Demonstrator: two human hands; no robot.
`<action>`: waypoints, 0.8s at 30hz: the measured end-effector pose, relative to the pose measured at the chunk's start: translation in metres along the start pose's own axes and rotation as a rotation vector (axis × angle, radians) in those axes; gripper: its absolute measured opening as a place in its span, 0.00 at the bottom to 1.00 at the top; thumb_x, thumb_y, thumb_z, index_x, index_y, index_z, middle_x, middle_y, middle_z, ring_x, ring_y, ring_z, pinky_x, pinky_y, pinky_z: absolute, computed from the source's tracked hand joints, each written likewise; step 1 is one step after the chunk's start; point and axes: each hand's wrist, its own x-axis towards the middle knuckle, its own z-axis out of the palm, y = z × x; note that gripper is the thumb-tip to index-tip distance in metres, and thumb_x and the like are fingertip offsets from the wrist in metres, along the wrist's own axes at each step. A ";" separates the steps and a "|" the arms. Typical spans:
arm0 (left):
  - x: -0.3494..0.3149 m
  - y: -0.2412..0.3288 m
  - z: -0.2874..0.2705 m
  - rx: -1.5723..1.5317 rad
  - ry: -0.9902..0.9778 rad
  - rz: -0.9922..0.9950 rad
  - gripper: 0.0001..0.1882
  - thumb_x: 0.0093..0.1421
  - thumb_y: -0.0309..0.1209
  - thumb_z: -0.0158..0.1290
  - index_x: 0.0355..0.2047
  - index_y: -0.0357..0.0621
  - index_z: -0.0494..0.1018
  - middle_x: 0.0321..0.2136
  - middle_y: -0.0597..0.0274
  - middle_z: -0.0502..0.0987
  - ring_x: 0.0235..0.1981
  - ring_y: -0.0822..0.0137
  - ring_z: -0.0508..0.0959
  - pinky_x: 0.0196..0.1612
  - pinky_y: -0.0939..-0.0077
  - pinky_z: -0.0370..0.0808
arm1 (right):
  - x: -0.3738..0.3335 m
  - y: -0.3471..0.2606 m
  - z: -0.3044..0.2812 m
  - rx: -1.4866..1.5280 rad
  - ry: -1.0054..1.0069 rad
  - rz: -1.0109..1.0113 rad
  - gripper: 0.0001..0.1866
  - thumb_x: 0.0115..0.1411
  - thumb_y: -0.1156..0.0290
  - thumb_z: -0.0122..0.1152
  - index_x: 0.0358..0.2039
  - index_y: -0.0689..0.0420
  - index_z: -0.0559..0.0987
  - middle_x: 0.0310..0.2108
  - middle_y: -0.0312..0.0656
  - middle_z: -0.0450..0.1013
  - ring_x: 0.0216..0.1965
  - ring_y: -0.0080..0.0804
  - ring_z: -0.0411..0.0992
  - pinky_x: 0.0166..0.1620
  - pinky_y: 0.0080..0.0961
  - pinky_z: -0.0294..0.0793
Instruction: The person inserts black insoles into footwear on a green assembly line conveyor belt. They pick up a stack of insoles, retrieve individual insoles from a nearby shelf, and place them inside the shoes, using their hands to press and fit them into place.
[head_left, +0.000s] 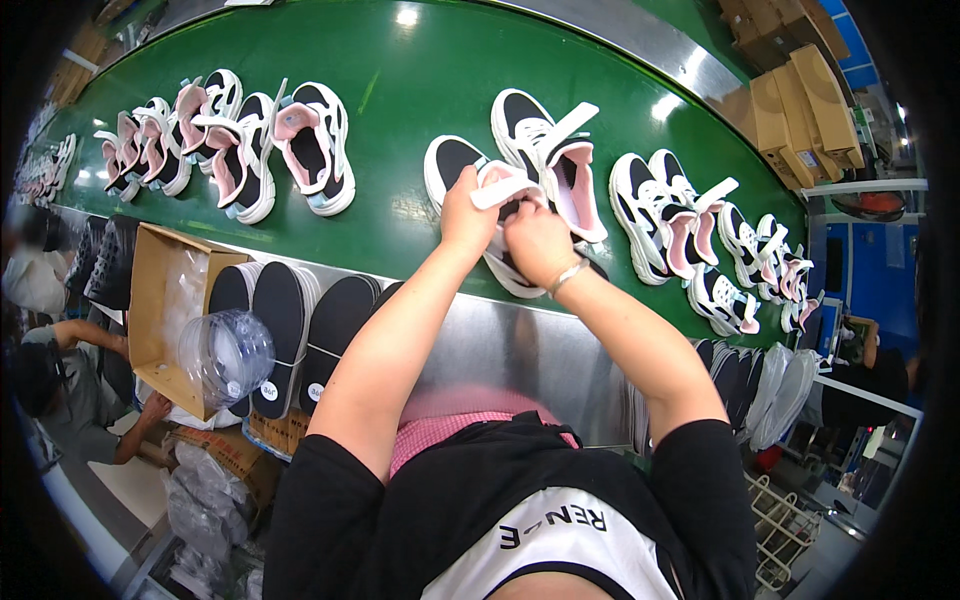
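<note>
A black and white sneaker (449,163) with pink lining lies under my hands on the green table, its toe pointing away to the left. Around its left side my left hand (468,217) is closed, by the raised white strap (506,190). My right hand (540,243) is curled at the shoe's opening, fingertips down inside; what they pinch, if anything, is hidden. Beneath the right wrist a dark edge shows, too covered to name. Close on the right, touching or nearly so, rests a second sneaker (521,118) with its strap standing up.
More sneakers (318,150) stand in rows to the left, and others (640,215) to the right. Below the table's near edge are stacked black insoles (283,320), a cardboard box (150,300) and clear plastic rolls (225,352). A co-worker's arm (140,425) reaches in at far left.
</note>
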 end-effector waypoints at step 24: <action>-0.027 -0.032 -0.005 0.041 -0.024 -0.023 0.21 0.36 0.20 0.50 0.35 0.34 0.62 0.32 0.50 0.68 0.34 0.57 0.70 0.38 0.71 0.68 | 0.001 0.002 0.015 0.328 -0.294 -0.055 0.15 0.52 0.62 0.46 0.20 0.58 0.76 0.24 0.48 0.72 0.29 0.41 0.71 0.35 0.33 0.69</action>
